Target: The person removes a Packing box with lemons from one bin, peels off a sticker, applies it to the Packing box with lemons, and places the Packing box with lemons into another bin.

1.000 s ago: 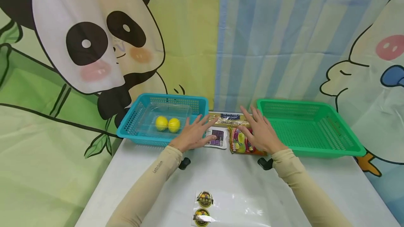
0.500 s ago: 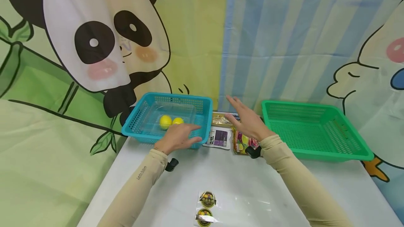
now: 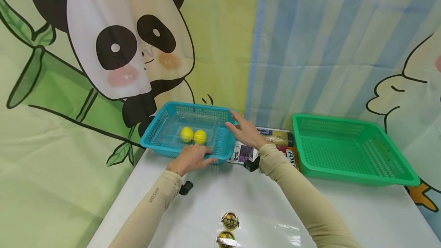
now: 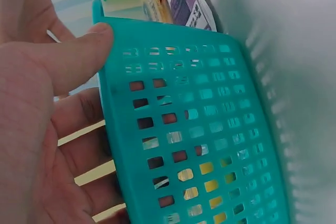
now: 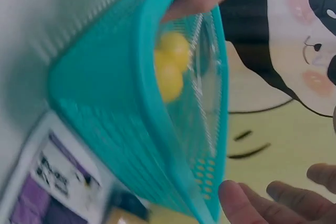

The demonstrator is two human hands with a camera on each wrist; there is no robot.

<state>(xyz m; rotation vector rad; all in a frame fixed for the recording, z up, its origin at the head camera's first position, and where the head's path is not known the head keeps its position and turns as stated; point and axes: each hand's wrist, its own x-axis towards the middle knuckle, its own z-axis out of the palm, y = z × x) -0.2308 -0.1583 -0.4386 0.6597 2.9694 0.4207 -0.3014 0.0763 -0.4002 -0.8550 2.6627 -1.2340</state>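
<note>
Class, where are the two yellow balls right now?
In the head view, the yellow balls lie in the teal basket, left of centre, just beyond the left hand.

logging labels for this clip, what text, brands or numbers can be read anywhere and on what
"Lets Slim", small, on the left sleeve.
Purple-and-white packet: print blurred, unreadable.
Red snack packet: large letters cut off, unreadable.
Round stickers on the clear bag: too small to read.
</note>
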